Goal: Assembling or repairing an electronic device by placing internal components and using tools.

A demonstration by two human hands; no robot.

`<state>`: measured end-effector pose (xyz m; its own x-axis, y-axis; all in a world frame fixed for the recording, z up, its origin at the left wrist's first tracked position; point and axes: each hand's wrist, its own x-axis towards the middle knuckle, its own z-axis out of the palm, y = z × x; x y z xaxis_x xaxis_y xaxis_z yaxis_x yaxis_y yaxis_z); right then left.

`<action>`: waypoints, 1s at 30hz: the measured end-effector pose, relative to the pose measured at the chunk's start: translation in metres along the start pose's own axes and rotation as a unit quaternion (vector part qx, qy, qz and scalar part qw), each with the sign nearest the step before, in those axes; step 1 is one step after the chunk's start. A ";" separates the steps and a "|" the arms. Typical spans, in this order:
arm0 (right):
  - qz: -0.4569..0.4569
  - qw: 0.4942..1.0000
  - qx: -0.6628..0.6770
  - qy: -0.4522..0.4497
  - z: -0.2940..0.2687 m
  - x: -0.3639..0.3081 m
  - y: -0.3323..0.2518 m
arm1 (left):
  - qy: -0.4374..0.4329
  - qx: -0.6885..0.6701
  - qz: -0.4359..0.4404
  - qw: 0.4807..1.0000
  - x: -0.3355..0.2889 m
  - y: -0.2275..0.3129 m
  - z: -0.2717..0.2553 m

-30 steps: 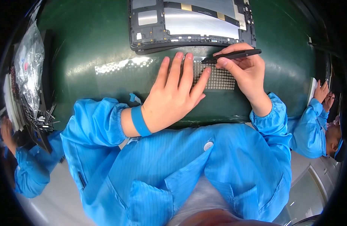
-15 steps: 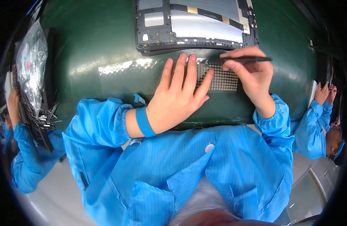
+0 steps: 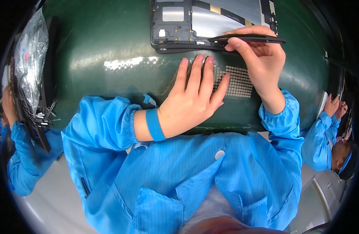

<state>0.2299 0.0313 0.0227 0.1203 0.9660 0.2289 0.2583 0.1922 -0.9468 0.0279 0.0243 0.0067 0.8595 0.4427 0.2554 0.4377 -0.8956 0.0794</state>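
Note:
Black tweezers (image 3: 257, 38) are pinched in my right hand (image 3: 261, 54), their tips at the near edge of a tablet-like device housing (image 3: 173, 33). That housing has a black frame, a silvery panel and a dark ribbon strip. My left hand (image 3: 195, 91) lies flat with fingers spread on a clear sheet (image 3: 148, 74). Rows of small grey squares (image 3: 238, 80) fill the sheet's right end, just beside my left fingers; part of the sheet is hidden under that hand. A blue wrist strap (image 3: 155, 124) circles my left wrist.
At the left stands a dark tray or box with a crumpled clear plastic bag (image 3: 31, 62) and several small strips (image 3: 45, 117). A co-worker's hands (image 3: 335, 107) show at the far right, another person's hand (image 3: 8, 105) at the far left. The green table mat (image 3: 93, 39) lies beneath everything.
My right hand has moved up with the tweezers, from the grid of squares to the housing's edge. My left hand stays on the sheet; the whole view has shifted slightly.

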 end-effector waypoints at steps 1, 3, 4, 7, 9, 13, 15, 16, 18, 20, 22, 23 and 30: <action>0.001 1.000 0.000 -0.001 0.000 0.000 0.000 | -0.003 -0.001 0.003 1.000 0.000 0.000 0.000; 0.005 1.000 0.015 0.005 -0.001 -0.001 0.000 | -0.006 -0.001 0.006 1.000 0.000 0.000 -0.001; 0.006 1.000 0.015 0.004 0.001 -0.001 -0.001 | -0.004 -0.002 0.007 1.000 0.000 0.000 -0.001; 0.004 1.000 0.025 0.008 0.005 0.000 -0.006 | -0.003 -0.004 0.006 1.000 0.001 0.000 -0.001; -0.079 0.994 -0.070 -0.016 0.004 -0.002 -0.005 | -0.003 -0.007 0.007 1.000 0.001 0.000 -0.001; -0.028 0.998 0.042 0.027 -0.004 -0.019 -0.011 | -0.007 -0.010 0.006 1.000 0.000 -0.002 -0.002; 0.035 0.998 0.052 0.008 -0.010 -0.032 -0.014 | -0.013 -0.013 0.004 1.000 0.000 -0.001 -0.002; 0.100 0.993 0.061 -0.008 -0.011 -0.039 -0.015 | -0.013 -0.009 0.007 1.000 0.000 -0.001 -0.003; 0.123 0.991 0.050 -0.011 -0.012 -0.045 -0.013 | -0.014 -0.006 0.011 1.000 0.000 -0.001 -0.003; 0.131 0.990 0.051 0.006 -0.011 -0.047 -0.011 | -0.016 -0.017 0.011 1.000 0.000 -0.002 -0.004; 0.135 0.989 0.054 0.008 -0.012 -0.047 -0.009 | -0.017 -0.016 0.012 1.000 0.000 -0.002 -0.004; 0.134 0.989 0.056 0.008 -0.011 -0.047 -0.008 | -0.016 -0.014 0.011 1.000 0.001 -0.002 -0.004; 0.086 0.996 -0.018 -0.015 -0.011 -0.049 -0.009 | -0.014 -0.021 0.009 1.000 0.001 -0.003 -0.004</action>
<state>0.2322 -0.0193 0.0231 0.1364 0.9890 0.0574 0.2712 0.0184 -0.9624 0.0262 0.0268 0.0103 0.8749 0.4262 0.2302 0.4102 -0.9046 0.1158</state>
